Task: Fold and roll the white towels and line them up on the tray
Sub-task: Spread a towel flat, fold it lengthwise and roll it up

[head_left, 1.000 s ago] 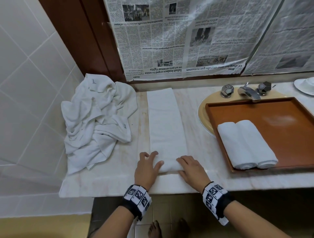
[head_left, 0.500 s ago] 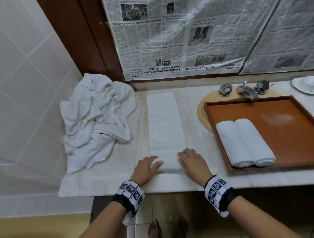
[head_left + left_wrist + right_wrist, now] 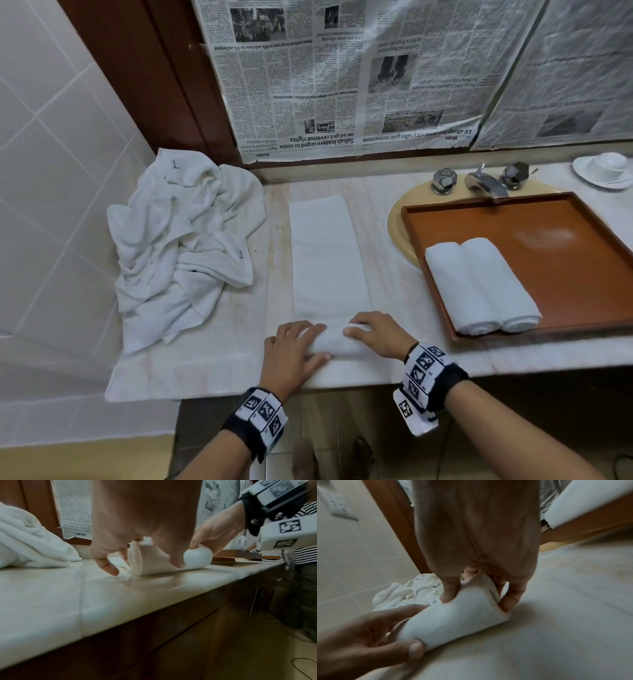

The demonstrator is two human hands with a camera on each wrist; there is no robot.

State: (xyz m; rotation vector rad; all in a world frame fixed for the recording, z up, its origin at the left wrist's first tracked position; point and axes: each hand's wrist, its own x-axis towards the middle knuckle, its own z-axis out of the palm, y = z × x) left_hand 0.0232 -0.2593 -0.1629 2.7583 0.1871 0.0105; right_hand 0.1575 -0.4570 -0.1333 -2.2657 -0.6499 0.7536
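**Item: folded towel, roll begun at near end**

Location: folded towel (image 3: 327, 260) lies as a long strip on the bench (image 3: 212, 363), running from the near edge toward the newspaper-covered wall (image 3: 342, 85). Its near end is wound into a short roll (image 3: 334, 342) close to the front lip of the bench

Left hand (image 3: 294, 349): curled over the left end of the roll, thumb on the near side, fingers (image 3: 176, 561) draped over the top; one finger rests on the bench beside the roll

Right hand (image 3: 380, 334): curled over the right end, fingertips (image 3: 449, 595) pressing into the cloth, another finger tucked at the open end

Method note (judgement): roll away from the body with both hands moving together, so the ends stay square and the roll does not cone. Keep light downward pressure for a tight core; the terry will likely slacken if a hand lifts. Watch the strip's long edges and steer them into line

Tray (image 3: 582, 219): to the right, set over the basin, with two rolled towels (image 3: 479, 287) touching side by side at its near left corner. Bare tray floor lies to their right for the next roll

Room: strip ahead is free of things. Loose towel heap (image 3: 178, 246) sits just left of the strip, near but apart. Tray rim is raised, so the finished roll must be lifted over it
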